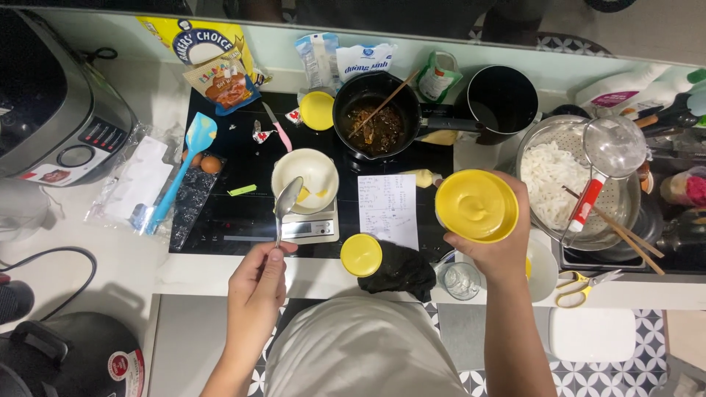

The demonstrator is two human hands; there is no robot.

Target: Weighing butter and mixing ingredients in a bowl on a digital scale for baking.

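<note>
Two bare hands work over a crowded tabletop [184,276]: the left hand [257,283] has its fingers pinched shut on the handle of a metal spoon [285,206], whose bowl hangs above a white bowl [304,176] set on a small kitchen scale [312,229]. The right hand [491,246] – fingers wrapped tight – grips a yellow tub [476,206], tilted toward the camera and holding what appears to be a pale creamy spread. Beside them lie a yellow lid [361,255], a handwritten paper sheet [387,208], a dark cloth [401,270] and – farther back – a black pan [376,114] of dark food.

bare forearms, light grey top (sleeveless-looking)
</note>
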